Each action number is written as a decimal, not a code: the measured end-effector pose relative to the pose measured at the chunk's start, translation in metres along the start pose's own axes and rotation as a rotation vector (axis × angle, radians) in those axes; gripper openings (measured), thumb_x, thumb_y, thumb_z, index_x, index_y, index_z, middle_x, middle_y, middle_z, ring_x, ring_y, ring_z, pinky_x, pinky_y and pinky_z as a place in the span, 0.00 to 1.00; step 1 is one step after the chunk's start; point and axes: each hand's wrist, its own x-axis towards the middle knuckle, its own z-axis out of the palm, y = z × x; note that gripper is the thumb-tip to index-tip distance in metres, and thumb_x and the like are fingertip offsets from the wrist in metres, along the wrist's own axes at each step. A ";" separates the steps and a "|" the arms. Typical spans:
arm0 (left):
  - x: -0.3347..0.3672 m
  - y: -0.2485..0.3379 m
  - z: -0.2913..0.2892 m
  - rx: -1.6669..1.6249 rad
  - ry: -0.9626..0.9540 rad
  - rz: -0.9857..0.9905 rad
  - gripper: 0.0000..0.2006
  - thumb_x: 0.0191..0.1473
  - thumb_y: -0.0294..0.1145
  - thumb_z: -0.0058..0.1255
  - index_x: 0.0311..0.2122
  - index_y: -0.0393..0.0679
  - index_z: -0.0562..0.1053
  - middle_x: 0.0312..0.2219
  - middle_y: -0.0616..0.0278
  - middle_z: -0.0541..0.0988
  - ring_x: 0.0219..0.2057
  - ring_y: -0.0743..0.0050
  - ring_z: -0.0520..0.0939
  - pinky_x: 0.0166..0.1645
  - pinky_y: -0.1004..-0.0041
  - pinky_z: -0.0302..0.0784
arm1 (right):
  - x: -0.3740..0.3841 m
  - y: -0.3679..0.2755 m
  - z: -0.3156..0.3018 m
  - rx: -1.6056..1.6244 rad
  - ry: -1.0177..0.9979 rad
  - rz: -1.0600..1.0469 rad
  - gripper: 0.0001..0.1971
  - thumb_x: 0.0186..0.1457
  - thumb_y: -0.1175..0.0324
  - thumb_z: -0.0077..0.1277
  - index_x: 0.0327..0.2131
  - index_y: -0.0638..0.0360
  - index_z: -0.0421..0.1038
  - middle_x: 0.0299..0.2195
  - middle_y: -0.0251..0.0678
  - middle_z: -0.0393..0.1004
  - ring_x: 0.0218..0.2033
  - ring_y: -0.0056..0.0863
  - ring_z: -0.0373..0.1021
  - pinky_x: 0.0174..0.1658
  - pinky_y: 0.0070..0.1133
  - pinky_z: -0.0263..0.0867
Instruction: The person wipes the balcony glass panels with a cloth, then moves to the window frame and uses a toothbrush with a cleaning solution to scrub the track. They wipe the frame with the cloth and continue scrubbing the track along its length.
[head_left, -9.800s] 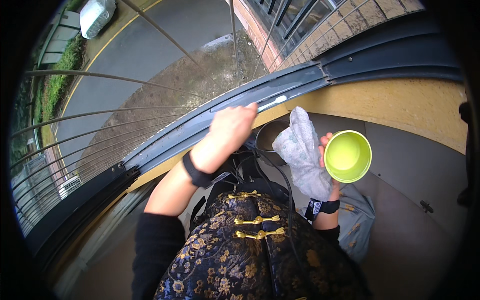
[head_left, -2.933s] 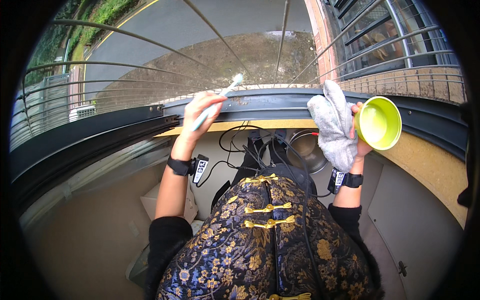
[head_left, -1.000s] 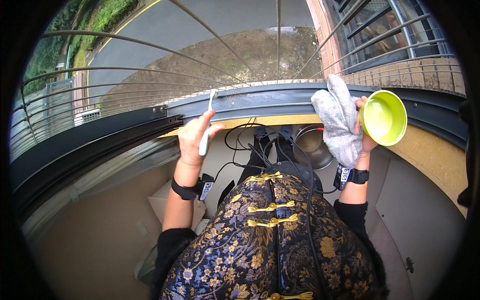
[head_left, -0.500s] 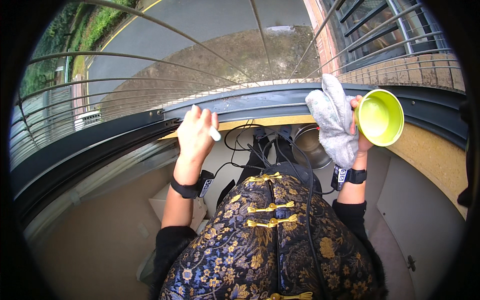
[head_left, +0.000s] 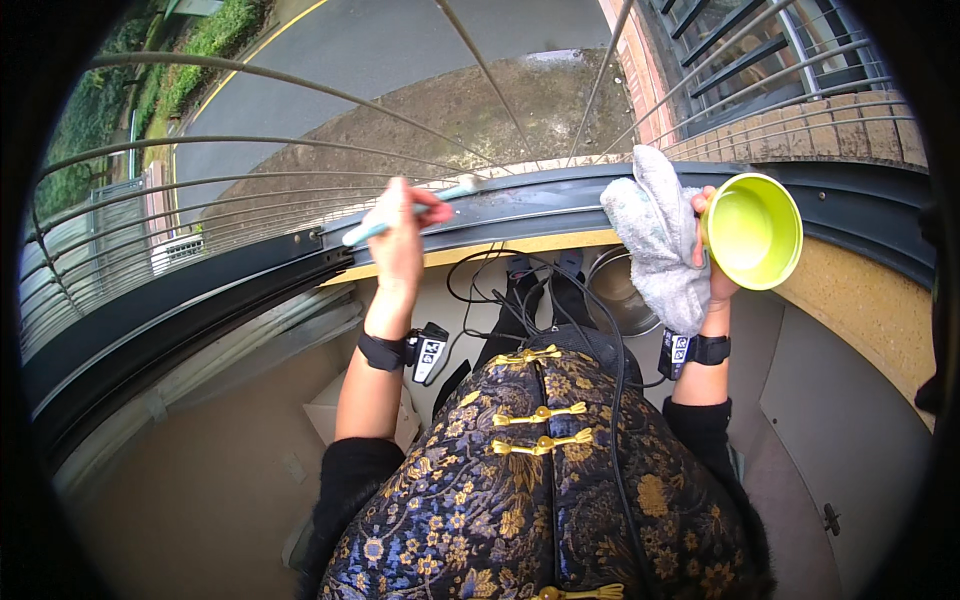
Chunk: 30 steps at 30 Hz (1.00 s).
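Over the dark window track (head_left: 530, 204), my left hand (head_left: 400, 235) grips a slim brush (head_left: 367, 231) with a pale blue handle. The brush lies slantwise across the hand, its whitish head up and to the right at the track's outer edge. Whether the bristles touch the metal I cannot tell. At the right, my right hand (head_left: 722, 287) is closed around a lime-green cup (head_left: 752, 232), tilted so its inside shows. A grey cloth (head_left: 655, 245) hangs from the same hand, between the cup and the track. Most of that hand's fingers are hidden behind cup and cloth.
Metal bars (head_left: 270, 75) stand beyond the track, above a road and bare ground far below. A yellowish sill (head_left: 840, 300) runs inside it. Black cables (head_left: 490, 285) loop near my feet, beside a metal basin (head_left: 622, 300). A grey cabinet door (head_left: 840, 430) is at right.
My left hand has turned and lifted slightly, so the brush now lies across it with its head over the track. My right hand, cup and cloth have barely shifted.
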 end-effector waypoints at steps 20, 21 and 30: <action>-0.001 0.015 -0.013 1.239 -0.630 0.810 0.13 0.39 0.22 0.56 0.35 0.48 0.76 0.30 0.67 0.76 0.38 0.67 0.75 0.45 0.68 0.64 | 0.003 0.001 0.005 -0.062 0.019 -0.059 0.32 0.58 0.48 0.42 0.51 0.72 0.58 0.43 0.58 0.66 0.16 0.26 0.64 0.16 0.14 0.61; 0.001 0.015 -0.012 1.187 -0.428 0.860 0.12 0.40 0.24 0.56 0.34 0.48 0.76 0.29 0.68 0.75 0.38 0.69 0.75 0.45 0.67 0.64 | 0.004 0.001 0.003 -0.022 0.017 -0.046 0.35 0.57 0.47 0.43 0.53 0.74 0.56 0.45 0.58 0.63 0.21 0.28 0.65 0.17 0.14 0.62; -0.008 0.009 -0.035 0.737 -0.257 0.558 0.08 0.50 0.22 0.53 0.37 0.44 0.78 0.30 0.63 0.77 0.31 0.72 0.76 0.34 0.76 0.69 | 0.000 0.000 -0.016 0.142 -0.056 0.075 0.40 0.56 0.44 0.45 0.56 0.76 0.51 0.48 0.59 0.57 0.32 0.37 0.67 0.21 0.17 0.68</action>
